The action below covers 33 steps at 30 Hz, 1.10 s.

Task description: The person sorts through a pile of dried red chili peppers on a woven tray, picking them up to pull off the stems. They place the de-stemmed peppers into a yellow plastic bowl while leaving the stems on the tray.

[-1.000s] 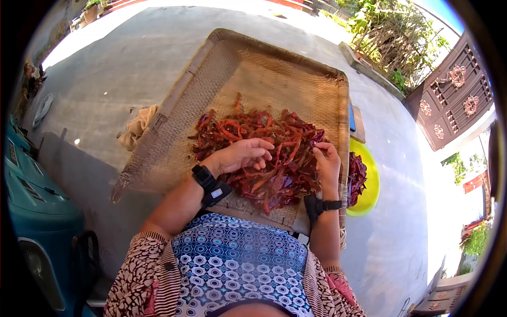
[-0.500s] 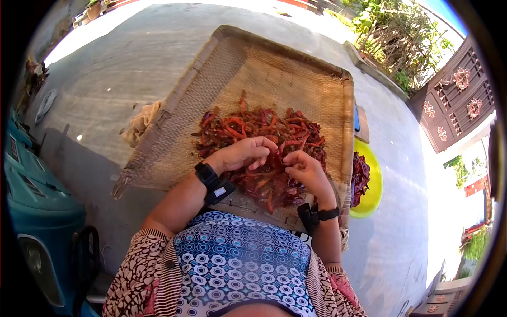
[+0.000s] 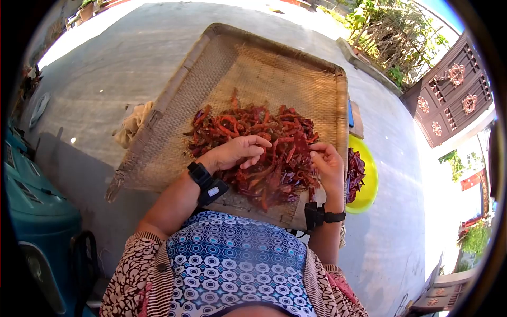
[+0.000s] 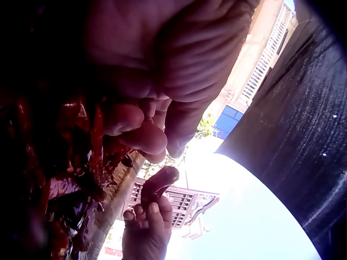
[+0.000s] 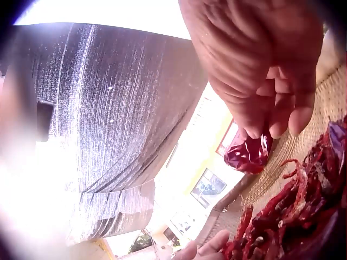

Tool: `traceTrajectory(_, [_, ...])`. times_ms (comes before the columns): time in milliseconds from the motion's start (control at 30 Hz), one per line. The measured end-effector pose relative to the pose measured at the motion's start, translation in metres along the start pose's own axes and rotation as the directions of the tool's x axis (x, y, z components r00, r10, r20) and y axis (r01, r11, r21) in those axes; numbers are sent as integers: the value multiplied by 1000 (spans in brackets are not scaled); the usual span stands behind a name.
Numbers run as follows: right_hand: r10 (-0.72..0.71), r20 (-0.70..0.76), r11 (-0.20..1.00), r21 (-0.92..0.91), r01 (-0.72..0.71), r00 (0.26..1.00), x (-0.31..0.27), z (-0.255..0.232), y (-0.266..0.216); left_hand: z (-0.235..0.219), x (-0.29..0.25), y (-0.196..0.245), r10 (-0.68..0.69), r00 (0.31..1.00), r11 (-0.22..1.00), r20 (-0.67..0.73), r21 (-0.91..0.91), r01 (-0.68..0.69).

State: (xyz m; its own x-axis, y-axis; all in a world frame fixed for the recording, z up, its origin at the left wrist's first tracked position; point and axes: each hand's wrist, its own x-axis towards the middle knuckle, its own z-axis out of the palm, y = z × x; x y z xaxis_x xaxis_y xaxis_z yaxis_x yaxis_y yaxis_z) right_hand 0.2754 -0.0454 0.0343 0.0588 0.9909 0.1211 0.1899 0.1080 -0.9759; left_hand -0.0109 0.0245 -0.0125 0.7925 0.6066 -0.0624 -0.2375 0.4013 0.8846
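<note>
A heap of dried red chilies (image 3: 227,127) lies in the near part of a woven tray (image 3: 274,68). My right hand (image 3: 330,164), at the heap's right side, pinches a dried red chili (image 5: 249,154) between thumb and fingers; its glossy, broad skin hangs below the fingertips in the right wrist view. My left hand (image 3: 235,153) hovers over the middle of the heap, fingers loosely bent and thumb near them, with nothing visible between them. In the left wrist view, the right hand (image 4: 146,233) and its chili show beyond the left fingers.
Right of the tray, a yellow basin (image 3: 372,182) holds more dark red chilies (image 3: 355,174). A blue item (image 3: 350,113) lies near a board behind it. A beige cloth (image 3: 134,124) hangs by the tray's left edge. A teal vehicle (image 3: 39,206) stands at the left.
My right hand first came in from the right to meet the left hand over the heap, then drew back right with a chili. My left hand has stayed nearly in place.
</note>
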Motion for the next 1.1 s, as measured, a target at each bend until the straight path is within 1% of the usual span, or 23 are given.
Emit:
traceTrajectory(33, [-50, -133, 999, -22, 47, 990, 2, -15, 2, -2, 0, -1, -7, 1000, 1000, -15, -8, 7])
traceTrajectory(67, [-101, -264, 995, -50, 91, 959, 2, -28, 3, -4, 1, -2, -16, 999, 1000, -28, -17, 15])
traceTrajectory(100, [-126, -404, 990, -110, 88, 906, 2, -36, 2, -5, 3, -4, -25, 999, 999, -39, -24, 24])
traceTrajectory(133, [-156, -534, 983, -170, 76, 831, 2, -42, 1, -5, 3, -5, -21, 999, 999, -37, -31, 20])
traceTrajectory(167, [-192, -649, 972, -227, 54, 736, 2, -48, -1, -6, 3, -5, -18, 999, 999, -33, -37, 17])
traceTrajectory(200, [-257, -636, 937, -350, 26, 728, 5, -55, 6, -7, 3, -6, -15, 999, 999, -31, -42, 13])
traceTrajectory(267, [-378, -585, 819, -573, -35, 718, 15, -66, 37, -8, 4, -7, -3, 1000, 999, -27, -49, 2])
traceTrajectory(300, [-176, -488, 877, -473, -90, 855, 18, -69, 49, -9, 4, -8, 2, 1000, 999, -26, -52, -4])
traceTrajectory(333, [-92, -416, 888, -445, -115, 905, 17, -59, 45, -10, 4, -9, -1, 1000, 998, -22, -56, 0])
traceTrajectory(400, [70, -250, 902, -397, -168, 966, 17, -30, 41, -11, 4, -10, -2, 1000, 998, -13, -63, 1])
traceTrajectory(500, [131, -194, 932, -311, -188, 972, 26, -15, 55, -9, 3, -7, 1, 1000, 998, -24, -57, -2])
traceTrajectory(600, [209, -197, 966, -109, -233, 958, 31, -20, 61, -9, 2, -7, -22, 1000, 997, -20, -78, 20])
traceTrajectory(633, [200, -172, 973, -79, -216, 965, 29, -21, 61, -9, 1, -8, -16, 1000, 997, -21, -77, 15])
traceTrajectory(733, [120, -159, 987, -86, -134, 980, 25, -12, 58, -10, 4, -8, -17, 1000, 998, -15, -62, 16])
traceTrajectory(767, [177, -165, 980, -58, -188, 970, 26, -10, 57, -10, 4, -8, -25, 1000, 998, -17, -54, 24])
traceTrajectory(867, [170, -125, 979, -94, -182, 977, 27, -12, 55, -10, 5, -7, -25, 1000, 998, -16, -65, 24])
traceTrajectory(900, [169, -111, 985, -5, -171, 979, 27, -13, 54, -10, 4, -8, -24, 1000, 997, -17, -77, 22])
traceTrajectory(1000, [97, -161, 990, 117, -79, 982, 22, -16, 44, -12, 4, -9, -9, 1000, 996, 15, -92, 10])
traceTrajectory(1033, [53, -189, 996, 84, -38, 981, 18, -15, 29, -11, 4, -7, -5, 1000, 997, 9, -80, 6])
traceTrajectory(1100, [-32, -172, 992, 116, 53, 985, 13, -9, 8, -8, 3, -6, -11, 1000, 998, 2, -61, 11])
